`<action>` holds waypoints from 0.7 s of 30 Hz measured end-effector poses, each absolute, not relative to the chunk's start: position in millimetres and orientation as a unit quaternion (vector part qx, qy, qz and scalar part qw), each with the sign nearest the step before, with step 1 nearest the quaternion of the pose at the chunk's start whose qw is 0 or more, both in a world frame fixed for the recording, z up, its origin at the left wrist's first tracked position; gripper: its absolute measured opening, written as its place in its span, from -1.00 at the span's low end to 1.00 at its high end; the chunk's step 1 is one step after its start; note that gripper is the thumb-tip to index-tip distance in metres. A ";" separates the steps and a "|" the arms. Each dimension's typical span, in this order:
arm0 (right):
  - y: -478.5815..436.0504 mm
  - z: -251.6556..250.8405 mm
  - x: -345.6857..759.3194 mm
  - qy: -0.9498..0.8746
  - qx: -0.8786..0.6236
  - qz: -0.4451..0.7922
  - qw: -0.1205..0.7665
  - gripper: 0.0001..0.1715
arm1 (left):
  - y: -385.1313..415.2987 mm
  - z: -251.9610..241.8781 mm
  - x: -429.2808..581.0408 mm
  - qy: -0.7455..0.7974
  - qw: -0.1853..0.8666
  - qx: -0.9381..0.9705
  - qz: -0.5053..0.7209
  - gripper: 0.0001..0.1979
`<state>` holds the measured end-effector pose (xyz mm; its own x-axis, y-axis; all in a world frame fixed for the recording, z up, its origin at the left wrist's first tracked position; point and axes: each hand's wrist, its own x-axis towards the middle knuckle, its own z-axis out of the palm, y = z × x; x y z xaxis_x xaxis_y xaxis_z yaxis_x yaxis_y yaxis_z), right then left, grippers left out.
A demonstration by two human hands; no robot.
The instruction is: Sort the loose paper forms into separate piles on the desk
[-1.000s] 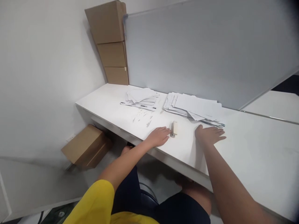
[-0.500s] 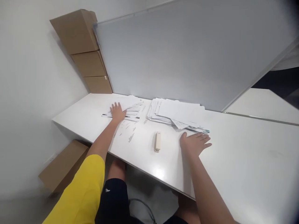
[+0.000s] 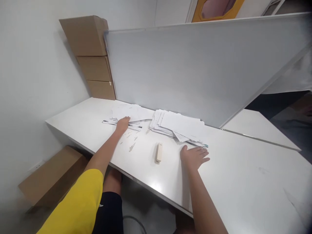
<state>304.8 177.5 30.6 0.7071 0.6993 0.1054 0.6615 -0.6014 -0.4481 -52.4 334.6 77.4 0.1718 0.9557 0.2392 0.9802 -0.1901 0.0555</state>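
Observation:
My left hand is closed at the front edge of the left pile of white paper, pinching what looks like the top sheets. The right corner of those sheets is raised off the ones below and reaches toward the other pile. My right hand rests open on the table, fingers spread, just in front of the right stack of paper. That stack is uneven, with some sheets sticking out at its front. Between my hands lies a cream stapler, touched by neither.
A grey partition stands behind the papers along the white table. Cardboard boxes are stacked at the back left corner. Another cardboard box is below the table's left end. Dark marks spot the tabletop near the left pile.
My left hand has gone from lying spread on the left pile to closing on its front edge, and the top sheets have lifted and shifted right. My right hand stays open. The view has tilted up.

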 end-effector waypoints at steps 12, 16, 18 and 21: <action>178.0 33.1 304.2 -0.375 -0.898 0.052 0.225 -0.06 | 339.1 71.2 -61.0 -0.650 0.033 -0.741 -0.165 -0.50; 177.6 34.1 304.5 -0.378 -0.899 0.054 0.215 -0.04 | 337.5 70.4 -61.5 -0.655 0.030 -0.732 -0.185 -0.52; 177.8 33.8 304.7 -0.379 -0.898 0.054 0.216 -0.04 | 337.6 70.7 -60.7 -0.646 0.028 -0.740 -0.183 -0.52; 178.5 32.2 305.5 -0.380 -0.898 0.046 0.219 -0.06 | 339.8 69.9 -59.1 -0.626 0.030 -0.761 -0.167 -0.48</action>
